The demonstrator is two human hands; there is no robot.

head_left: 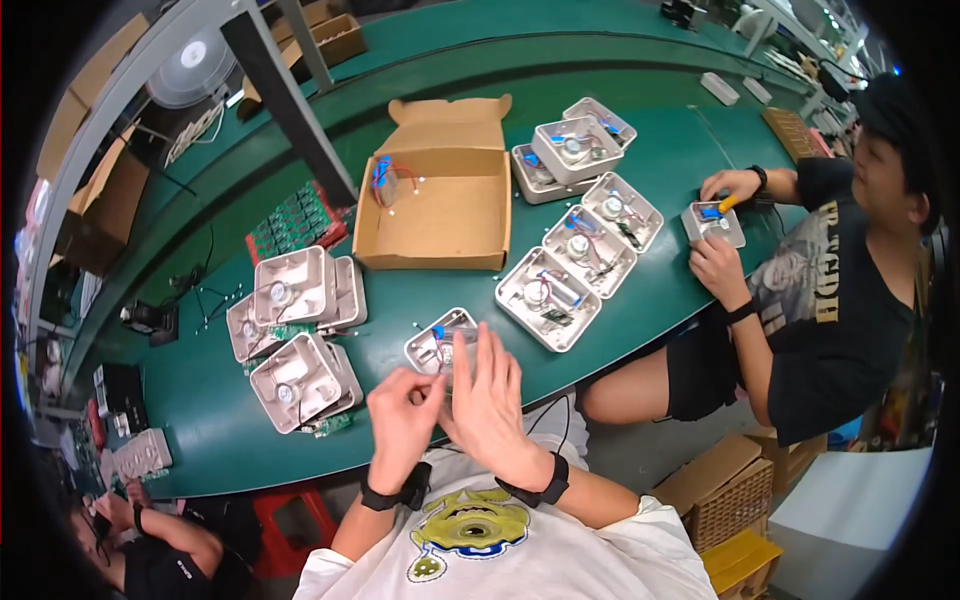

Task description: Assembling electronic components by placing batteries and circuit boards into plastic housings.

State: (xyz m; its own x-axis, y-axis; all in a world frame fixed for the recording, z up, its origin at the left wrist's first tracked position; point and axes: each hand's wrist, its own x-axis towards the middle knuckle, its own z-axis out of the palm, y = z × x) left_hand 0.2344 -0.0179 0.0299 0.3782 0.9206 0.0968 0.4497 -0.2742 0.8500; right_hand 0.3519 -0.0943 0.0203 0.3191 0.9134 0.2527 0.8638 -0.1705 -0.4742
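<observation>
Right in front of me, at the near table edge, a small whitish plastic housing [416,349] lies with its hollow side up. Inside it shows a cylinder cell [456,334] with a blue end, and thin red wires beside it. My left hand [402,410] is at the housing's near left, thumb and fingers curled together in a pinch; what they hold, if anything, is too small to make out. My right hand [488,398] reaches over the housing's right side with its fingers stretched out, hiding that part.
An open cardboard box [440,215] holds a few blue-ended cells. Housings with wired parts [548,296] line the right; stacked housings [290,285] and green circuit boards [295,222] lie left. At right, a co-worker [830,270] handles another housing [735,230].
</observation>
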